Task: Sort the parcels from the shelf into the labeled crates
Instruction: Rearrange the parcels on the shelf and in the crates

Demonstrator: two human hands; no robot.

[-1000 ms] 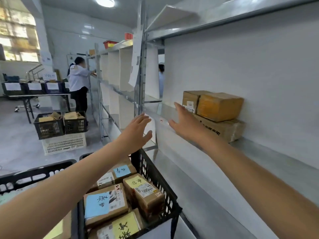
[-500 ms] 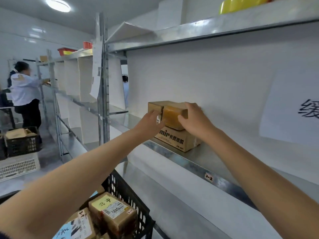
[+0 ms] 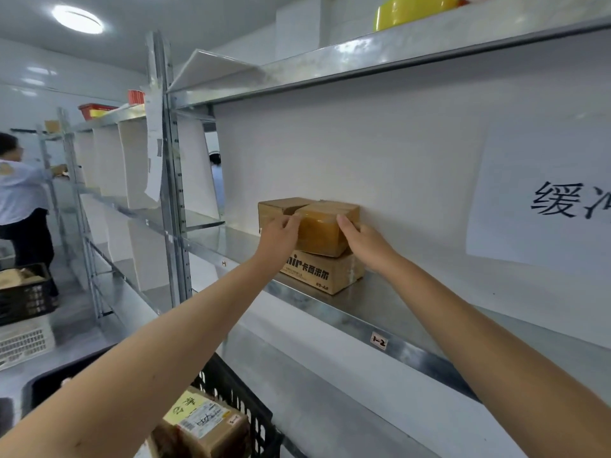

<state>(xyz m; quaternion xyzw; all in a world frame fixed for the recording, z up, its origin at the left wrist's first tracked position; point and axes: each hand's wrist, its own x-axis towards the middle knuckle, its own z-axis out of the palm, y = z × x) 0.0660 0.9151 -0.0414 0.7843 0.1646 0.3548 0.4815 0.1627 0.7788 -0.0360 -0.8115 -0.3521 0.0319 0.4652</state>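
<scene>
Three cardboard parcels sit stacked on the steel shelf [image 3: 390, 320]. A tape-wrapped orange-brown parcel [image 3: 325, 228] lies on top of a larger printed box [image 3: 325, 276], beside a plain brown box [image 3: 279, 208]. My left hand [image 3: 279, 238] grips the orange-brown parcel's left side and my right hand [image 3: 362, 241] grips its right side. Below, a black crate [image 3: 244, 408] holds a labelled parcel [image 3: 201, 428].
A shelf post [image 3: 173, 180] stands left of the parcels. A paper sign [image 3: 542, 200] hangs on the back wall at right. A person in a white shirt [image 3: 20, 196] works at the far shelves, near another black crate [image 3: 26, 297] and a white crate [image 3: 24, 338].
Both hands reached up from over the crate to the shelf and closed round the orange-brown top parcel. The view swung right and closer to the stack.
</scene>
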